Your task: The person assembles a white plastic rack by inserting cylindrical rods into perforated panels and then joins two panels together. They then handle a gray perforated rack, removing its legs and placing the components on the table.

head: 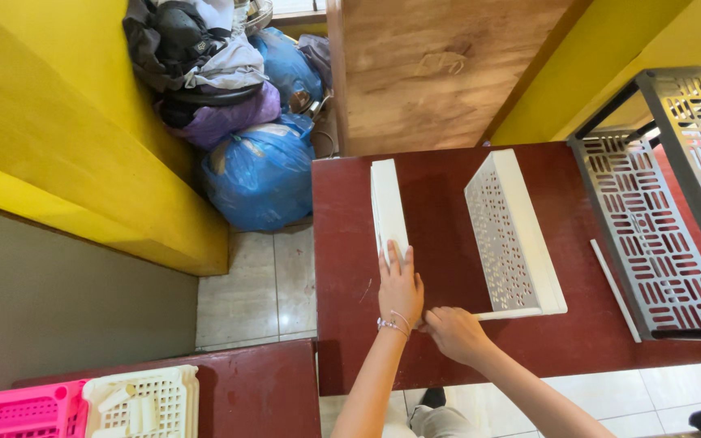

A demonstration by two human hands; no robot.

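left hand lies flat, fingers together, on my upright white plastic side panel, whose long axis runs away from me; right hand pinches the perforated white panel's near rail, on the dark red worktop.

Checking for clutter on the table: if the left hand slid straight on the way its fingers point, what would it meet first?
The left hand already rests on the white panel and points along it. Beyond that, only bare table, then probably the wooden board; depth is unclear.

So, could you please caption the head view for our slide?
Both hands, left hand and right hand, join white perforated panels on a dark red table.
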